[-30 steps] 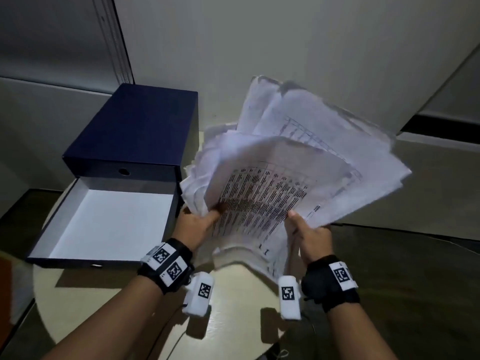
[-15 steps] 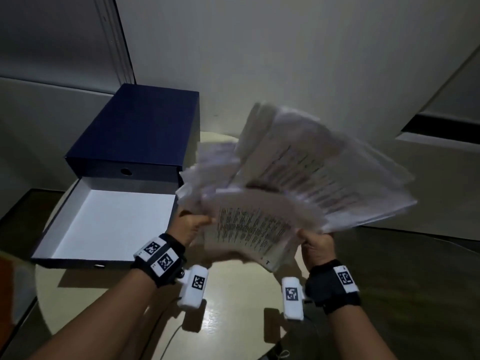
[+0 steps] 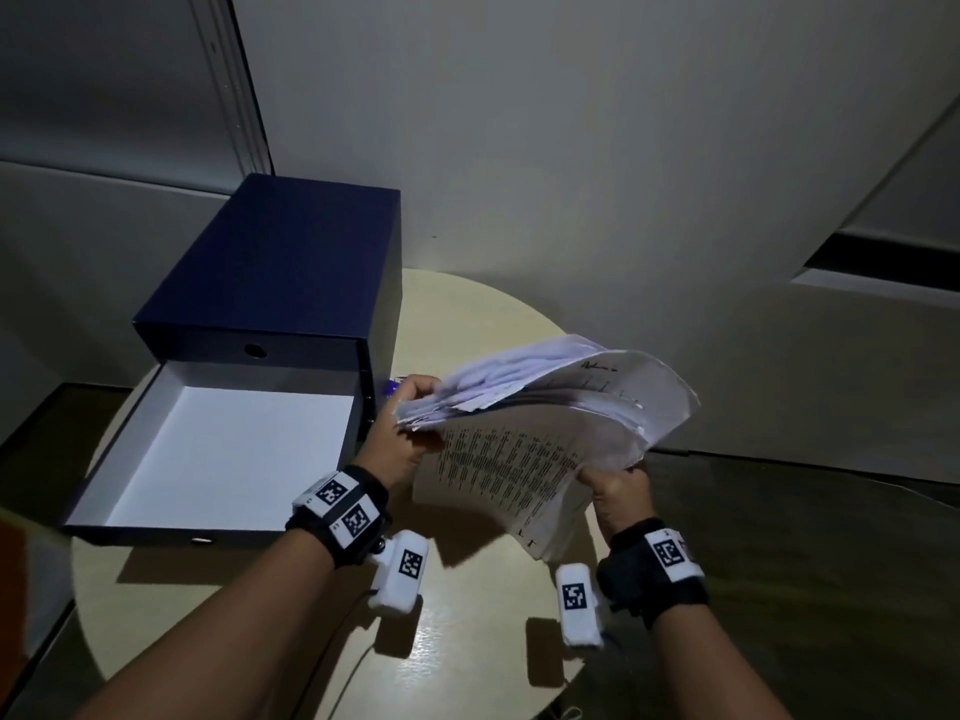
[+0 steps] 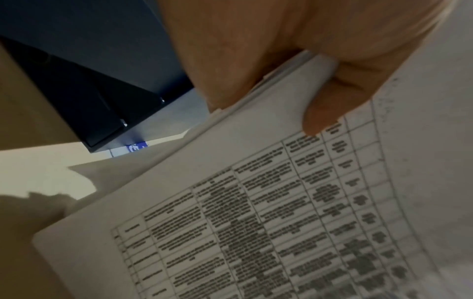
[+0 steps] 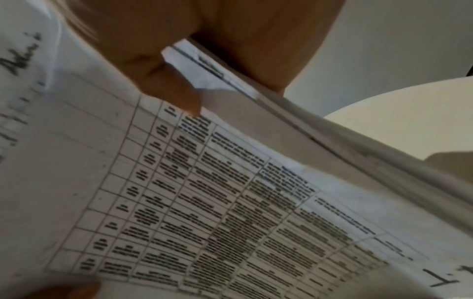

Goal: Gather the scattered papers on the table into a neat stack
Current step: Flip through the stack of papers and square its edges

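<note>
Holding papers (image 3: 540,449) above round counter (image 3: 467,636); left hand (image 3: 400,433) grip pinching left edge; right hand (image 3: 618,491) grip pinching right edge; open blue box (image 3: 270,283) beside, left.

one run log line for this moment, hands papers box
left hand: grips papers | right hand: grips papers | papers: uneven bundle above table | box: tray open, empty
</note>
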{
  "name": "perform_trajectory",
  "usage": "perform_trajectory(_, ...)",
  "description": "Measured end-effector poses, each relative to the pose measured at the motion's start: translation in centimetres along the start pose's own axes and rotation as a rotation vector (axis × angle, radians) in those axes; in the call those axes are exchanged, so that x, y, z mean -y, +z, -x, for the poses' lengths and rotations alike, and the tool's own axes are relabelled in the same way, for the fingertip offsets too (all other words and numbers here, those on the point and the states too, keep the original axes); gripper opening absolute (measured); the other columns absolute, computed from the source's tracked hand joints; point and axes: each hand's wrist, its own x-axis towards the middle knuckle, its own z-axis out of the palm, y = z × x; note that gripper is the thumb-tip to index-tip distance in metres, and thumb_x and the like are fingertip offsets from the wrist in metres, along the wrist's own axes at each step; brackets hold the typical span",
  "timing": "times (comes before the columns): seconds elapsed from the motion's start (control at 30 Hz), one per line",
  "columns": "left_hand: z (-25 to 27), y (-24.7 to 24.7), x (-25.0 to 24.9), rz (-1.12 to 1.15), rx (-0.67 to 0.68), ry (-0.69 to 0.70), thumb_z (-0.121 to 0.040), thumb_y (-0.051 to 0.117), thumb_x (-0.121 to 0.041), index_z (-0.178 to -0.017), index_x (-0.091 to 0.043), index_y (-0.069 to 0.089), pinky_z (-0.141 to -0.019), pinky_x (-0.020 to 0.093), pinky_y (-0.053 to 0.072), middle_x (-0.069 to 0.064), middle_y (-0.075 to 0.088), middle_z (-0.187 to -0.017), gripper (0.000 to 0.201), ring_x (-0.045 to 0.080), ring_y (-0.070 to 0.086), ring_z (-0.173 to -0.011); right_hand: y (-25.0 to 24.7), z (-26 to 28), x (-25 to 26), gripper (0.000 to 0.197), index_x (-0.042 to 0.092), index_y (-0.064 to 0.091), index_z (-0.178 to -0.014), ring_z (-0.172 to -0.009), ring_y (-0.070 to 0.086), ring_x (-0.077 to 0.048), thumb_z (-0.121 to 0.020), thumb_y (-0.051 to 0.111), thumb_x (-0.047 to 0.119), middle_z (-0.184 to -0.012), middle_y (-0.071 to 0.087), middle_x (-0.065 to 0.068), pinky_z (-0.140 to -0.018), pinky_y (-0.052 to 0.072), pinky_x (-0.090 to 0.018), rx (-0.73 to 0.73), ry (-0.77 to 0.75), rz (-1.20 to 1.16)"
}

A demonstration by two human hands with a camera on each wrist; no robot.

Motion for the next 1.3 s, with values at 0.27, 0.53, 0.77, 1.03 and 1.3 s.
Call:
perform_trajectory(0.27, 0.6, -0.1, -0.4, 0.087, -0.102, 0.084, -0.057, 0.061, 0.009, -0.102, -0.005, 0.053, -0.064, 0.021, 0.054, 0.003, 0.060, -0.092, 0.047, 0.007, 0.061, -0.080, -0.1, 0.6, 1.4, 0.018, 0.009, 0.060, -0.088, -0.081, 0.067, -0.024, -0.082, 0.068, -0.006, -0.080, 0.069, -0.004, -0.080, 0.058, -0.034, -0.052, -0.102, -0.042)
perform_trajectory(0.53, 0.4, -0.9, -0.1, 0.040, -0.161, 0.052, -0.050, 0.046, 0.010, -0.102, -0.013, 0.050, -0.054, 0.014, 0.045, 0.001, 0.055, -0.092, 0.056, 0.002, 0.055, -0.074, 0.1, 0.4, 0.3, 0.080, -0.005, 0.039, -0.132, -0.092, 0.070, -0.017, -0.054, 0.058, -0.007, -0.101, 0.068, -0.010, -0.077, 0.059, -0.031, 0.036, -0.130, -0.189)
perform_trajectory(0.77, 0.3, 1.0, -1.6, -0.085, -0.096, 0.092, -0.083, 0.065, 0.011, -0.106, 0.001, 0.055, -0.077, 0.026, 0.051, 0.005, 0.063, -0.095, 0.028, 0.007, 0.060, -0.083, 1.5, -0.1, 1.4, 0.029, 0.005, 0.056, -0.120, -0.103, 0.067, -0.029, -0.092, 0.059, 0.006, -0.102, 0.069, -0.006, -0.089, 0.055, -0.041, -0.009, -0.080, 0.061)
perform_trajectory(1.03, 1.7, 0.7, -0.5, 0.101, -0.168, 0.018, -0.072, 0.057, 0.031, -0.111, -0.012, 0.048, -0.067, 0.014, 0.053, 0.002, 0.060, -0.106, 0.059, 0.000, 0.065, -0.088, 0.4, 1.1, 0.5, 0.058, 0.018, 0.042, -0.130, -0.115, 0.060, -0.029, -0.084, 0.060, -0.012, -0.120, 0.062, -0.010, -0.089, 0.054, -0.042, 0.052, 0.010, -0.005)
perform_trajectory(1.3, 0.4, 0.6, 0.1, -0.036, -0.142, 0.021, -0.081, 0.064, 0.017, -0.096, -0.015, 0.055, -0.073, 0.017, 0.049, 0.004, 0.062, -0.096, 0.037, 0.000, 0.062, -0.083, 0.5, 1.0, 0.3, 0.044, 0.035, 0.052, -0.109, -0.115, 0.059, -0.027, -0.089, 0.060, -0.004, -0.112, 0.065, -0.003, -0.098, 0.048, -0.046, -0.009, 0.009, -0.012)
